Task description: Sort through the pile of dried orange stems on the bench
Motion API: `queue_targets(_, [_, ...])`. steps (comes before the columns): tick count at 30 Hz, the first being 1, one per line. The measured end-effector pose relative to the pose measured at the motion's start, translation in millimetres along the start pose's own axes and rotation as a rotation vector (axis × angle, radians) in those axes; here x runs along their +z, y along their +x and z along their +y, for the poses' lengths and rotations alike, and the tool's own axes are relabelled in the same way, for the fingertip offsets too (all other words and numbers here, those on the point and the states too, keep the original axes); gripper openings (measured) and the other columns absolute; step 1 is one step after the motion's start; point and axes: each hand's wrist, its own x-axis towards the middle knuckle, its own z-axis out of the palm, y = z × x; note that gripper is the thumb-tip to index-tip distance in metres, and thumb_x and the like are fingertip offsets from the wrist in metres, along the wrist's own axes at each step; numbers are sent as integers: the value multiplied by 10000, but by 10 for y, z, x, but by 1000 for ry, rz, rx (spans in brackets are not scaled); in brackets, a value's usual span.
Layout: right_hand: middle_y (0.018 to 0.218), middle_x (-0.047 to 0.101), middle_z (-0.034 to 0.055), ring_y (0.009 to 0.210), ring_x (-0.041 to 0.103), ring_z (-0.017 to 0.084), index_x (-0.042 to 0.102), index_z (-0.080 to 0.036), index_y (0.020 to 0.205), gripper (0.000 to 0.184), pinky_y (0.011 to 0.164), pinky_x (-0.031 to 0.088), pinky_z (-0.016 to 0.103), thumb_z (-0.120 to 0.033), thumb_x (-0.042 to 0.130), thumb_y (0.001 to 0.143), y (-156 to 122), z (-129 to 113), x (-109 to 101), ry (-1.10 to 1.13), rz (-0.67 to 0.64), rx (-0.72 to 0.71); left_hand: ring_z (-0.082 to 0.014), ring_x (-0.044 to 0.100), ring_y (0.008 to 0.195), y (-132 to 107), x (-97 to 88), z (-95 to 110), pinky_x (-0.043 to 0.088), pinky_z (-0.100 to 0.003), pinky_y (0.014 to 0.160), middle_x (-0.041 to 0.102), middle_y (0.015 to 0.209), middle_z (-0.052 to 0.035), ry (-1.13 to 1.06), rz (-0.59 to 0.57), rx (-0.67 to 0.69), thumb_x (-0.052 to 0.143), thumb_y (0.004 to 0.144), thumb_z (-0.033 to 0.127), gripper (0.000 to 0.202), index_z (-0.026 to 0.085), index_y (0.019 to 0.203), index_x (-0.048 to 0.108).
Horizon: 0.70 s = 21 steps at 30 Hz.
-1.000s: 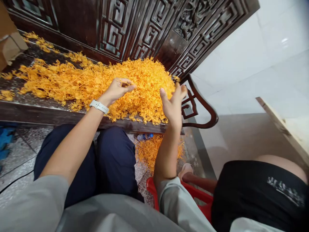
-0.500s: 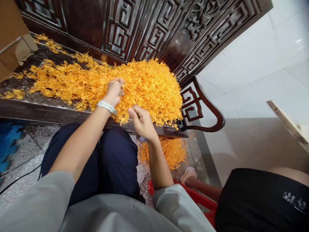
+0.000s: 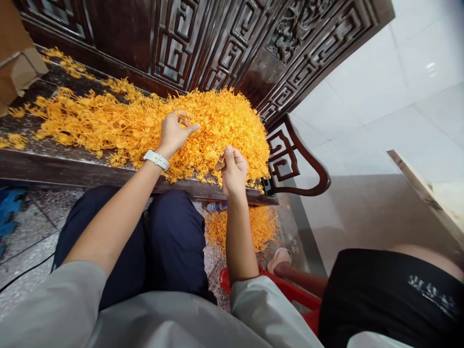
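A long heap of orange, thin-branched pieces that look like plastic flower parts [image 3: 232,118] covers the dark wooden bench seat [image 3: 72,166]. Over the middle of the heap is my left hand [image 3: 176,131], a pale-banded watch on its wrist. Its thumb and fingers are spread apart, and I see nothing held in them. My right hand [image 3: 235,170], at the heap's front edge, is closed in a pinch. A small orange flower piece [image 3: 220,180] shows at its fingertips and hangs below them; the grip itself is partly hidden.
Behind the heap rises the bench's carved back [image 3: 224,53], with a curved armrest [image 3: 321,181] at its right end. More orange pieces [image 3: 259,227] lie on the floor beside a bottle [image 3: 217,207]. A cardboard box [image 3: 21,63] stands left. Another person's leg [image 3: 308,278] is at right, near a red stool [image 3: 308,302].
My left hand has opened from a closed grip, staying over the heap. My right hand has moved right and slightly up, still pinched. The view has shifted slightly.
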Motion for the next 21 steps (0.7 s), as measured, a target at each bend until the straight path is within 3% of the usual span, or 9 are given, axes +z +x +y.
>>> queue_targets(4, [593,440,-65,533,419,89,473,-242,733,506,555,378,274,-653,683,941,-13,31,-15,-61,-31,1,-259,744,934,10,-51,10,593,-429,957,756,883,-89,92,99,1,887,817,305,219,153,929,775])
queue_targets(6, [602,462,-57,545,433,91,493,-238,729,494,571,379,279,-637,692,943,-16,34,-19,-59,-45,2,-266,749,1031,9,-79,44,582,-421,1010,796,1023,-110,71,57,55,805,898,327,213,174,1046,801])
queue_targets(9, [607,474,-50,558,448,96,513,-235,730,486,589,380,287,-632,697,941,-22,27,-10,-69,-49,0,-281,705,1233,21,-110,64,540,-416,1101,773,1275,-130,68,-36,121,749,936,314,368,204,1287,761])
queue_targets(12, [595,450,-55,549,428,102,509,-242,744,496,569,358,291,-668,679,934,-22,19,3,-112,-45,8,-286,699,1239,41,-125,62,533,-424,1113,763,1302,-139,123,-61,91,768,916,313,468,193,1366,718])
queue_targets(16, [602,449,-57,544,410,99,516,-240,750,483,559,332,294,-650,694,932,5,19,-2,-82,-48,8,-299,704,1193,35,-129,121,539,-441,1105,751,1322,-143,187,-34,116,843,852,294,467,169,1292,749])
queue_targets(21, [592,464,-60,538,409,93,559,-233,768,448,569,328,293,-622,705,936,64,-18,-2,-41,-25,-12,-276,729,1132,-29,-114,269,562,-407,1030,793,1147,-125,144,-116,191,756,942,385,239,173,1045,796])
